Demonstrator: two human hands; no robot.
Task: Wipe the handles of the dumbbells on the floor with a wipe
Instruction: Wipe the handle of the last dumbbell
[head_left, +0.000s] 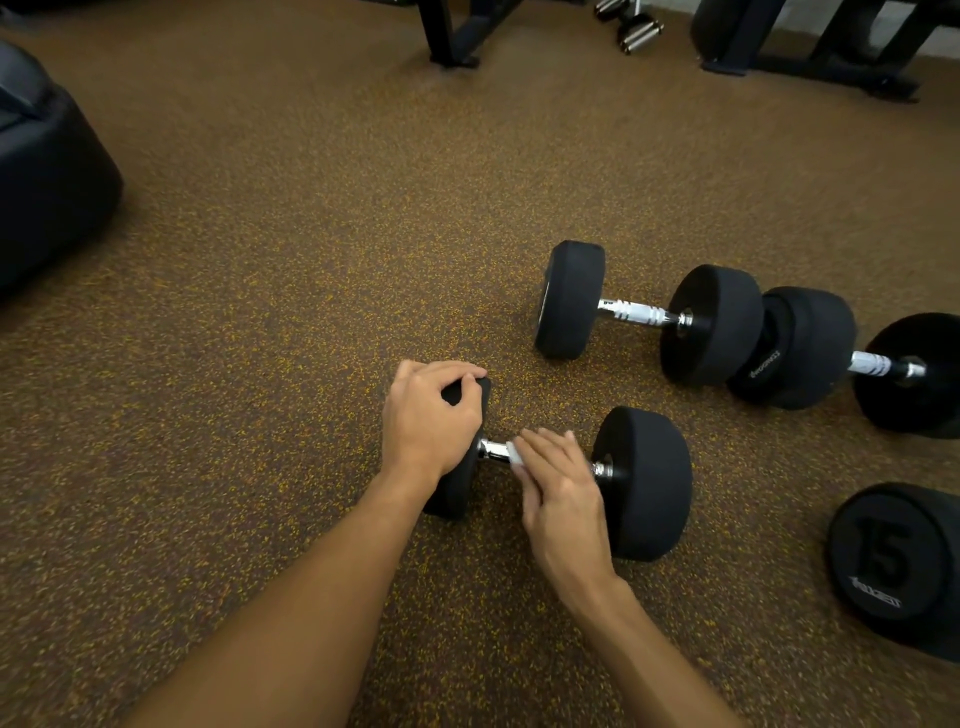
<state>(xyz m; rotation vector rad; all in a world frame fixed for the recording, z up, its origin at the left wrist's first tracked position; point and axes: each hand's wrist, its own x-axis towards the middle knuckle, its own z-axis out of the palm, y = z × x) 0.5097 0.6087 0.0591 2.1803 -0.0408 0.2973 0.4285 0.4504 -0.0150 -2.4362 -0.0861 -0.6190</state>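
Note:
A black dumbbell (644, 483) with a chrome handle (493, 451) lies on the speckled brown floor in front of me. My left hand (431, 421) grips the top of its left head. Over the handle, my right hand (558, 493) presses a white wipe (517, 453), of which only a small edge shows past the fingers. Two more dumbbells lie further back to the right: one (571, 299) with its handle bare, and one (802, 345) touching it end to end.
A fourth dumbbell head marked 15 (898, 566) sits at the right edge. A black padded object (47, 176) is at the far left. Black machine frames (452, 36) and a small chrome dumbbell (636, 31) stand along the top.

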